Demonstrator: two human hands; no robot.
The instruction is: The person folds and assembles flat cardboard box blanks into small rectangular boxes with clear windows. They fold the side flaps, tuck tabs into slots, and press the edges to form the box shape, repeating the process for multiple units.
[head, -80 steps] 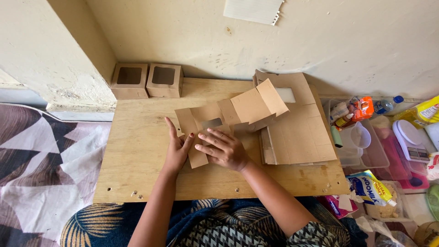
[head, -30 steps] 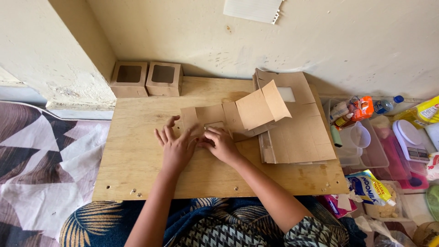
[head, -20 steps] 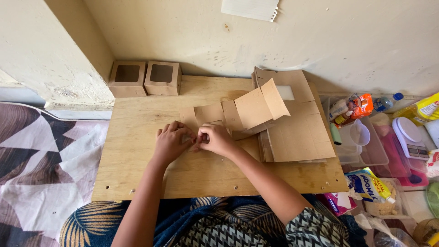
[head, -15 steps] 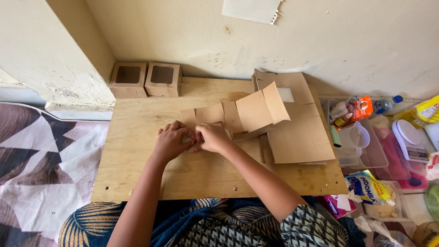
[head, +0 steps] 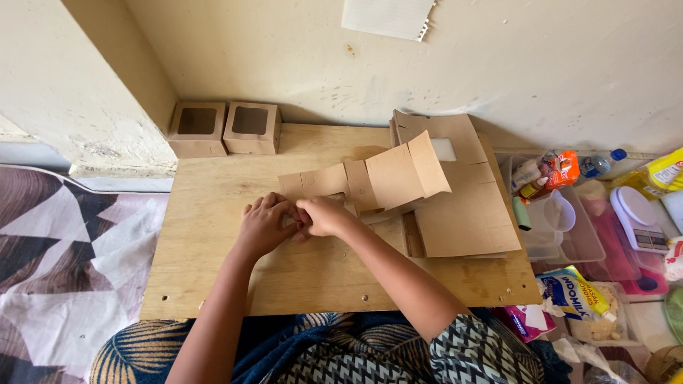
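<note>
Head view shows a flat brown cardboard box piece [head: 370,181] lying partly folded on the wooden tabletop [head: 213,213]. One big flap of it stands up and tilts toward the right. Its lower left end sits under both hands.

Left hand [head: 265,226] is curled, with its fingers bent down onto the near edge of the cardboard. Right hand [head: 324,215] is curled too, and its fingers are pressed together right where they meet the left hand. Both grips are closed tight on the small end of the cardboard, and the two hands touch each other. The bit they pinch is hidden by the fingers.

Just beside the folded piece, on the right, lies a stack of flat cardboard sheets [head: 462,206]. It reaches back to the wall.

At the far left corner of the tabletop stand two small finished boxes [head: 224,129] with square windows on top. They sit side by side and touch.

Off the right edge sits a clear plastic tub [head: 569,235] with bottles and packets [head: 576,295] near it. A patterned mat [head: 64,263] lies on the left.
</note>
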